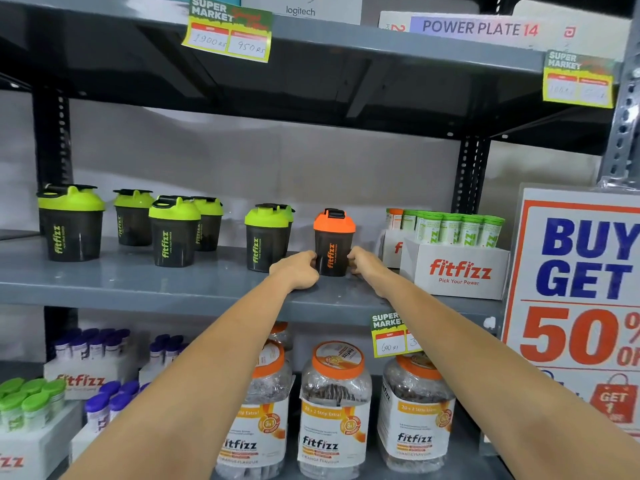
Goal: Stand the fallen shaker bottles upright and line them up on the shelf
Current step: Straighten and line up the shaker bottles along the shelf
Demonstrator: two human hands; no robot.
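An orange-lidded shaker bottle [333,242] with a dark body stands upright on the grey middle shelf [138,282]. My left hand [298,271] grips its lower left side and my right hand [363,265] grips its lower right side. To its left stand several green-lidded shakers, all upright: one close by [265,237] with another partly hidden behind it, a cluster [173,232] in the middle, and one at the far left [71,223]. They sit at uneven depths.
A white fitfizz box [457,271] with green tubes sits just right of the orange shaker. A large "BUY GET 50%" sign [575,289] stands at the right. Jars [334,410] and tube boxes fill the lower shelf. Price tags hang from shelf edges.
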